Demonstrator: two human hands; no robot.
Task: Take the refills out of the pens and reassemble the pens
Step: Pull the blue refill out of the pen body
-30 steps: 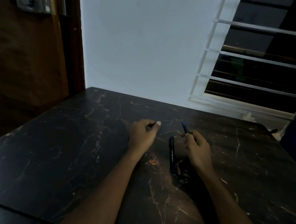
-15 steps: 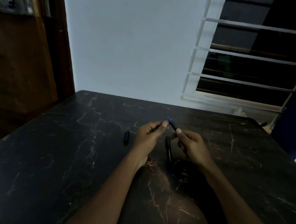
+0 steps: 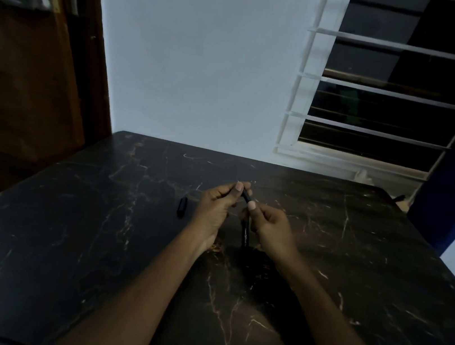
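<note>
- Together, both hands are pinching one dark pen [image 3: 246, 196] above the tabletop [image 3: 99, 230]: the left hand [image 3: 215, 209] is gripping its far end between thumb and fingers [image 3: 239, 186], and the right hand [image 3: 270, 230] is gripping the nearer part, its thumb pressing on the barrel.
- Only a short dark stretch of that pen is showing between the two thumbs; the rest is being covered by the fingers, so whether a refill is still sitting inside it cannot be told.
- Just under the right hand, a second pen [image 3: 245, 232] is lying on the tabletop, running toward the person; its far end is being hidden by the hand and the faint print on its barrel is too small to read.
- Left of the left hand, a short black pen cap [image 3: 182, 207] is lying alone on the tabletop, apart from both pens.
- Both bare forearms are reaching in from the bottom edge, cut off there.
- Dim light is making the dark items hard to separate from the black veined marble.
- Beyond the tabletop, a pale wall [image 3: 202, 59], a barred window [image 3: 384, 104] at right and a brown wooden door [image 3: 19, 76] with a metal latch at left are standing.
</note>
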